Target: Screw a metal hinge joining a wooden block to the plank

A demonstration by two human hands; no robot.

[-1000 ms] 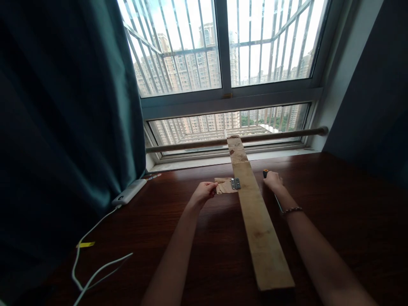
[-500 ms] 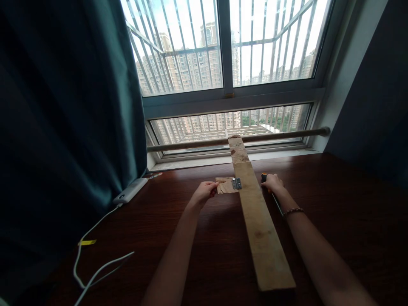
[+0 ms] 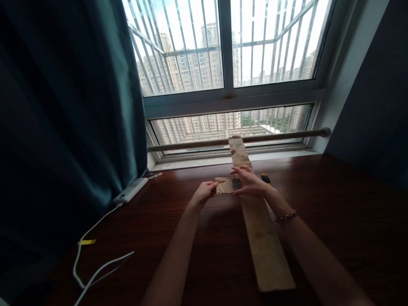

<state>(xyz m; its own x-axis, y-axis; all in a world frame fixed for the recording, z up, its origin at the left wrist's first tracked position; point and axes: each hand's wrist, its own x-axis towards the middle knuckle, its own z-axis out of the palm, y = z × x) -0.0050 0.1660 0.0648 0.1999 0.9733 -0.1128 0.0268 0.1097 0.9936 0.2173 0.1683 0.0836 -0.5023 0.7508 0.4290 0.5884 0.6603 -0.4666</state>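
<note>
Far left on the glossy red-brown wooden table (image 3: 338,204), a white slab-shaped device (image 3: 130,190) sits beside the blue-green fabric curtain (image 3: 127,106), its white cord running toward the near edge, well out of the hands' way. Now the left hand (image 3: 203,194): thumb and fingers pinch the left end of a thin, ragged tan wooden piece (image 3: 225,185), probably to keep it level. At that piece's right end, a dark grey metal hinge (image 3: 236,183) bridges to the long pale wooden plank (image 3: 270,259), whose length looks to give it a steady base. Over the join, the right hand (image 3: 252,183) arches, thumb and fingers spread around the hinge; contact, I can't tell. Just right lies a black-and-orange screwdriver handle (image 3: 265,179), within easy reach, partly hidden by the wrist.
</note>
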